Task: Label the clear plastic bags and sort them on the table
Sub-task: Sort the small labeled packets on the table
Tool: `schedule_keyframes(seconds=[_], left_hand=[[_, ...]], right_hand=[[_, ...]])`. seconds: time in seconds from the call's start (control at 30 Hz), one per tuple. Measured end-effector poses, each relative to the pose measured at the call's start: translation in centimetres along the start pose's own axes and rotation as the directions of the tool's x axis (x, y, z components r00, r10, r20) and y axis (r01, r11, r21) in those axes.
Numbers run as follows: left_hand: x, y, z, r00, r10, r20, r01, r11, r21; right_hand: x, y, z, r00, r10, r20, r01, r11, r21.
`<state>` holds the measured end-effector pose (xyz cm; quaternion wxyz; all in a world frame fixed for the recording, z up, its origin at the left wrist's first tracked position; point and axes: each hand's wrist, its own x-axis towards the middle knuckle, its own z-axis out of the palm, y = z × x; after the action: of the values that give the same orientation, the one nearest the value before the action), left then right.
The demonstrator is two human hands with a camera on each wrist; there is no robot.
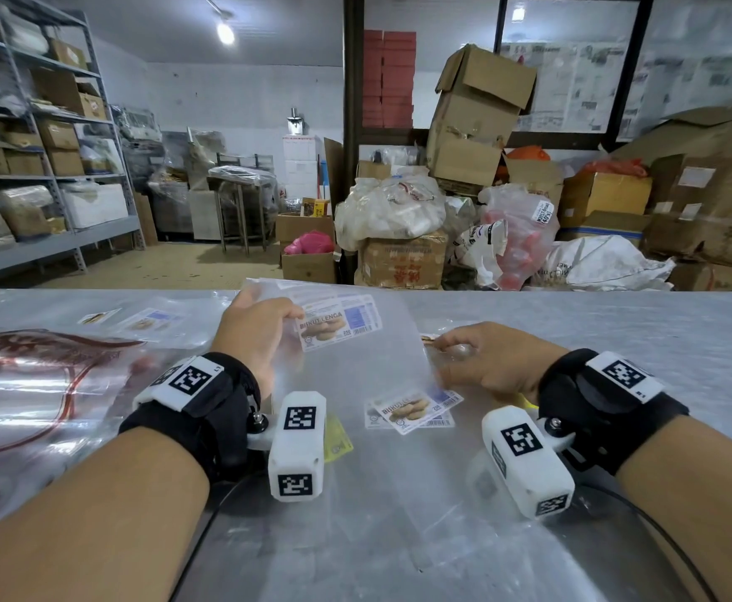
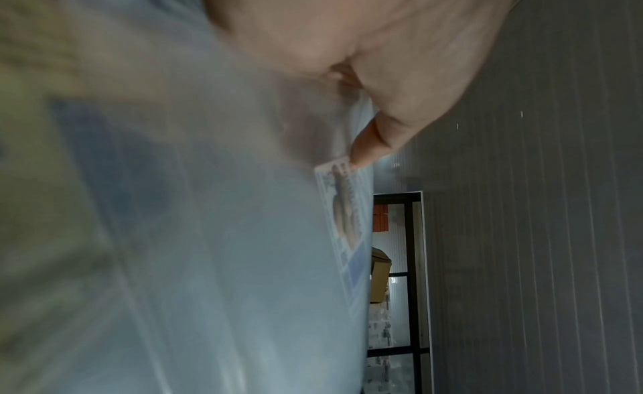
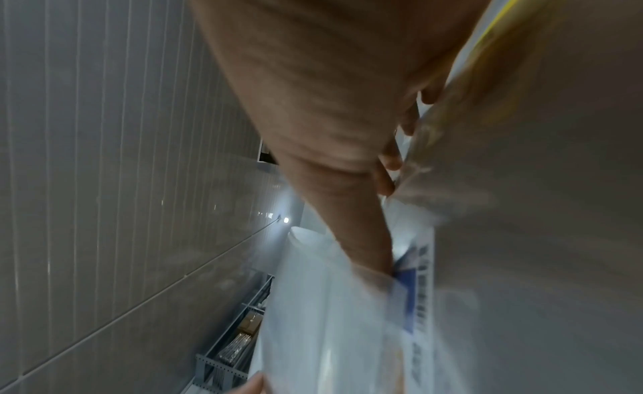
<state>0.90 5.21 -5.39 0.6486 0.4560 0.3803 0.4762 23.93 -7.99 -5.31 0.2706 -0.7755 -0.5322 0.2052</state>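
- Clear bag (image 1: pixel 355 341) lifted off table (image 1: pixel 616 341), centre, label (image 1: pixel 338 321) already on.
- Left hand (image 1: pixel 255 336) pinching bag's top edge beside label.
- Right hand (image 1: pixel 481 362) curled; grip on anything unclear.
- Probably light, limp, slippery; best pinched at edges.

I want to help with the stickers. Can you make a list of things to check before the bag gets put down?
1. Left hand holds the bag: ok.
2. Label stuck on the bag: ok.
3. Label flat, no wrinkles: cannot tell.
4. Right hand off the bag: cannot tell, it touches the bag's edge.
5. More labels ready on the table: ok.
6. Labelled pile at far left to sort onto: ok.
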Motion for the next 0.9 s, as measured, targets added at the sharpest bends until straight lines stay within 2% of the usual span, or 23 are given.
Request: schedule_keyframes(seconds=[0.07, 0.3, 0.37, 0.47, 0.53, 0.63, 0.77, 0.9], left_hand=[[-0.2, 0.1, 0.1, 1.0, 0.01, -0.003, -0.01, 1.0, 0.007], [0.1, -0.1, 0.2, 0.999, 0.009, -0.04, -0.004, 0.992, 0.13], [0.3, -0.2, 0.1, 0.999, 0.011, -0.046, -0.005, 0.99, 0.139], [0.6, -0.4, -0.1, 0.999, 0.025, -0.047, -0.017, 0.986, 0.167], [0.7, -0.4, -0.2, 0.999, 0.022, -0.047, -0.013, 0.986, 0.168], [0.9, -0.6, -0.2, 1.0, 0.017, -0.026, -0.012, 0.984, 0.175], [1.0, -0.7, -0.2, 1.0, 0.015, -0.021, -0.01, 0.977, 0.213], [0.9, -0.6, -0.1, 0.999, 0.014, -0.041, -0.005, 0.974, 0.228]], right_hand=[[0.0, 0.0, -0.1, 1.0, 0.001, 0.006, -0.001, 0.999, -0.051], [-0.5, -0.1, 0.0, 0.996, -0.018, -0.083, 0.019, 1.0, 0.014], [-0.2, 0.2, 0.0, 0.993, -0.002, -0.121, 0.016, 0.993, 0.117], [0.2, 0.3, -0.2, 0.964, 0.03, -0.262, 0.046, 0.959, 0.279], [0.6, 0.4, -0.5, 0.917, 0.049, -0.397, 0.114, 0.919, 0.376], [0.9, 0.6, -1.1, 0.804, 0.086, -0.588, 0.225, 0.872, 0.436], [0.7, 0.2, -1.3, 0.725, 0.16, -0.669, 0.366, 0.734, 0.572], [0.5, -0.1, -2.1, 0.625, 0.253, -0.738, 0.473, 0.63, 0.616]])
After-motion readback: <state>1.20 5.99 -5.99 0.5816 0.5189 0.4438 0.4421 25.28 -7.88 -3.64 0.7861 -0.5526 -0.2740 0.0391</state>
